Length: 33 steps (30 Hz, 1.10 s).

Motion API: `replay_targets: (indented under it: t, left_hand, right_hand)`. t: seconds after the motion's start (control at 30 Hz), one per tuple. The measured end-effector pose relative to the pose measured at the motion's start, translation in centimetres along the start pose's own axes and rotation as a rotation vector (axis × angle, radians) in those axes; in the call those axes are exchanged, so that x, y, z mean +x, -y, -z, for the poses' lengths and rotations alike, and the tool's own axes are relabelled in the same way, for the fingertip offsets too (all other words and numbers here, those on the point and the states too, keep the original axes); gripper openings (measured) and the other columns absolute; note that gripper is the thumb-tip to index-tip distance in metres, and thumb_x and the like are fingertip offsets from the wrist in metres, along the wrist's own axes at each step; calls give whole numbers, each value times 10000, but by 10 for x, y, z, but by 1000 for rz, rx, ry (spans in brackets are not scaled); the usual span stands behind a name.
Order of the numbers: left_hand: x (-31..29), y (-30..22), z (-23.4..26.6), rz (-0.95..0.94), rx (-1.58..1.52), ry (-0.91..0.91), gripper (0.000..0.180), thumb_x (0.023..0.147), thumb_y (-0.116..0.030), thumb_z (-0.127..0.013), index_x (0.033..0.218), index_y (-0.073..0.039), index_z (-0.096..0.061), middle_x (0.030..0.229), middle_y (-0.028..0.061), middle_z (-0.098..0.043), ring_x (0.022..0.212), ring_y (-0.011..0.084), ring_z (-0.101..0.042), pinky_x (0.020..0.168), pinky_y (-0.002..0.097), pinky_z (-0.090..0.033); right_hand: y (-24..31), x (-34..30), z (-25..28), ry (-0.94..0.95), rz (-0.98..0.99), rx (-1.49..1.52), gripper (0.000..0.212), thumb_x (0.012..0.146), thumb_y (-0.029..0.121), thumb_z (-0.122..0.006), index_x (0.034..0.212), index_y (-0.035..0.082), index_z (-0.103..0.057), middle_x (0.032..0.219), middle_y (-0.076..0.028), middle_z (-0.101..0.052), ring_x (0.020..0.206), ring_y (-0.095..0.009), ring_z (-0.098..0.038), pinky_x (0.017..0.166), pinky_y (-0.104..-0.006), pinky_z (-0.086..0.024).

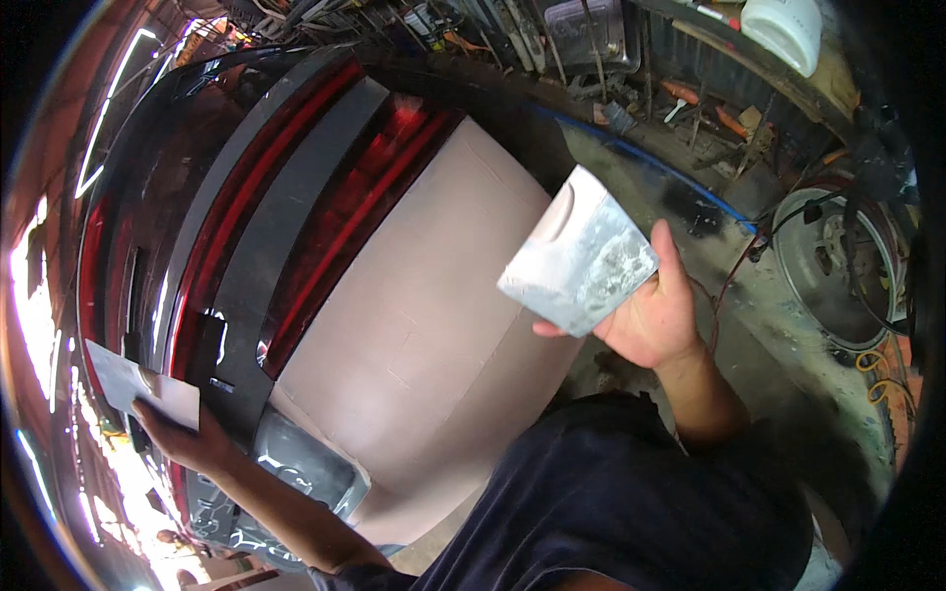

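Observation:
My right hand [652, 320] holds a flat, trapezoid filler spreader [603, 258] up beside the car, thumb along its edge and fingers underneath. Pinkish-white filler paste [557, 215] sits in a ridge near its far end, and grey smears cover the rest. On the left, my left hand [182, 438] grips a second thin, pale spreader [177, 399] with a small dab on it, in front of the dark trunk lid. Between my hands lies the car's rear corner panel [414, 315], coated in dull beige-pink filler. It borders the red tail light [345, 231].
A wheel rim [838, 266] stands at the right, near yellow coiled hose [872, 379]. A blue hose [670, 167] runs along the floor behind the car. Clutter and a white container [783, 34] line the far wall.

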<state>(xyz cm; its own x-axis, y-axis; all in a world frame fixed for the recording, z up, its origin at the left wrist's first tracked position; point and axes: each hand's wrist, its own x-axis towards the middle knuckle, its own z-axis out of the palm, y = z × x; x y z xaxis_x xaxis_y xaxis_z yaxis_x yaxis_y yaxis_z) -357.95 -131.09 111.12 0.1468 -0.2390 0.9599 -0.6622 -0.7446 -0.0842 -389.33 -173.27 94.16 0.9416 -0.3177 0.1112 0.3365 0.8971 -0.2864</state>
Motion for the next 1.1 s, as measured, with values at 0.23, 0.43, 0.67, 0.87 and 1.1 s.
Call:
replay_targets:
  t: [0.23, 0.43, 0.67, 0.87, 1.1]
  left_hand:
    - [4, -16, -6, -128, 345, -14, 437, 946, 44, -591, 1375, 49, -504, 1285, 178, -611, 1074, 224, -640, 953, 344, -554]
    - [7, 7, -1, 111, 21, -22, 302, 1048, -147, -499, 1282, 38, -544, 1119, 132, -644, 996, 183, -647, 878, 306, -581]
    - [12, 25, -1, 269, -296, -112, 322, 1053, -234, -506, 1231, 30, -550, 1023, 125, -666, 901, 178, -676, 782, 292, -616]
    - [13, 4, -3, 562, -1254, -163, 326, 1044, -229, -514, 1230, 36, -552, 1002, 133, -672, 849, 190, -688, 756, 291, -622]
    - [17, -6, -2, 703, -1290, -225, 348, 1048, -234, -513, 1245, 51, -545, 1058, 135, -640, 915, 178, -631, 801, 280, -584]
  right_hand:
    - [-25, 68, -13, 271, 701, -1819, 652, 781, 269, -734, 1394, 139, -556, 1443, -178, -408, 1351, -349, -393, 1094, -491, -349]
    - [-55, 114, 0, 238, 839, -2003, 540, 764, 326, -766, 1279, 212, -651, 1417, -138, -439, 1360, -329, -369, 1088, -603, -293]
    - [-57, 125, 3, 226, 893, -2007, 511, 765, 343, -779, 1248, 220, -672, 1413, -109, -447, 1369, -343, -344, 1067, -628, -306]
    - [-60, 128, 2, 224, 864, -2015, 497, 770, 334, -777, 1244, 225, -673, 1411, -107, -453, 1368, -349, -349, 1054, -617, -317]
    - [-57, 129, 4, 265, 832, -2040, 512, 746, 330, -781, 1236, 225, -676, 1412, -105, -462, 1355, -365, -373, 1065, -613, -319]
